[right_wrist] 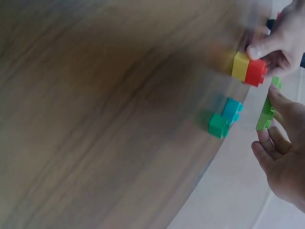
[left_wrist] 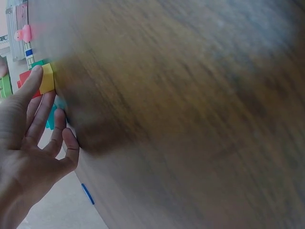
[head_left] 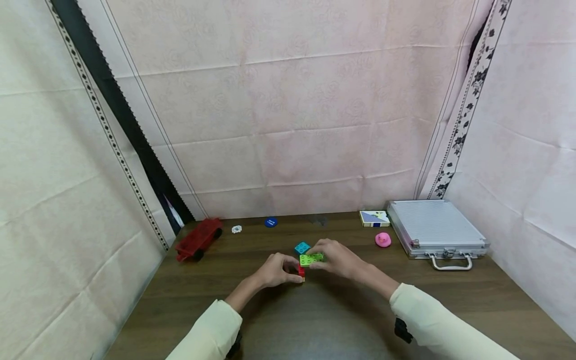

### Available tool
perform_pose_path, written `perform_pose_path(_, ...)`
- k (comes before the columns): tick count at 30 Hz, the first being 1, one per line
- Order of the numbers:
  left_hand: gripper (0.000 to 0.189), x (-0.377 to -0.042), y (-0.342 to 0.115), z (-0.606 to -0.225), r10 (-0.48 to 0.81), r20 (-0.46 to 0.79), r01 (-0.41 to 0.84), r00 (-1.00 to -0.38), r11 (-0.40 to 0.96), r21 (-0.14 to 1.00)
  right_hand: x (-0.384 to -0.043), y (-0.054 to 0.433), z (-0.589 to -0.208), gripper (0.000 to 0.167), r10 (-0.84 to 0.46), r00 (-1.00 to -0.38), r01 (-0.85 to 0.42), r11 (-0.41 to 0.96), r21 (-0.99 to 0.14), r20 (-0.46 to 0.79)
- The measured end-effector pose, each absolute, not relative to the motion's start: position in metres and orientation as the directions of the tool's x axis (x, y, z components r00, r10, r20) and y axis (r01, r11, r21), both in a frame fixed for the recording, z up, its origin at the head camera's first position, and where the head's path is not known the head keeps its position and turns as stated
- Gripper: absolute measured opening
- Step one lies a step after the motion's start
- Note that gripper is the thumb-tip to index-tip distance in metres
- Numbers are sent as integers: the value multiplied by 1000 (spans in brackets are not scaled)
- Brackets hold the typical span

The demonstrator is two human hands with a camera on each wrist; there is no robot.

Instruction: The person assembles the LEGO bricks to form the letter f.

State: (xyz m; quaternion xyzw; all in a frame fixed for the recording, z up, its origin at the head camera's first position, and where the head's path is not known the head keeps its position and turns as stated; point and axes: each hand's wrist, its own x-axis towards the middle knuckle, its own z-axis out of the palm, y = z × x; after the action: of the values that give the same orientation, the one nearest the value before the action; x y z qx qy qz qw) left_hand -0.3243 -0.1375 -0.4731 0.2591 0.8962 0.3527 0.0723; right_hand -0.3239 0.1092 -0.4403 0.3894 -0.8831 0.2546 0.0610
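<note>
One red brick (right_wrist: 255, 72) is resting on a yellow brick (right_wrist: 239, 66), the left hand (head_left: 275, 270) pinching the pair, the right hand (head_left: 336, 258) grasping a lime-green brick (head_left: 308, 260) just above the red brick, and a blue disc (head_left: 271, 222), markings too small to read, is lying beyond the red brick.

1. head view was bright, evenly lit; soft shadows fell on table (head_left: 342, 320).
2. l. wrist view: table was v. blurry, w/ pale glare upper rt.
3. r. wrist view looked dimmer, table grain smeared.
</note>
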Motion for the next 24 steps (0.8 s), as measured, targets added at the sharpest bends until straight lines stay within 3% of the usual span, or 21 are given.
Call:
perform_pose_path(13,24,-324,-135,-472,510,34,393,-859,615,684,-319,93,-450,31,-661,-711,-697,614,-370,242)
perform_pose_path(24,23,-323,-137,-473,508,45,400,-860,616,679,-320,89,-448,31,-693,-680,-730,612,-304,238)
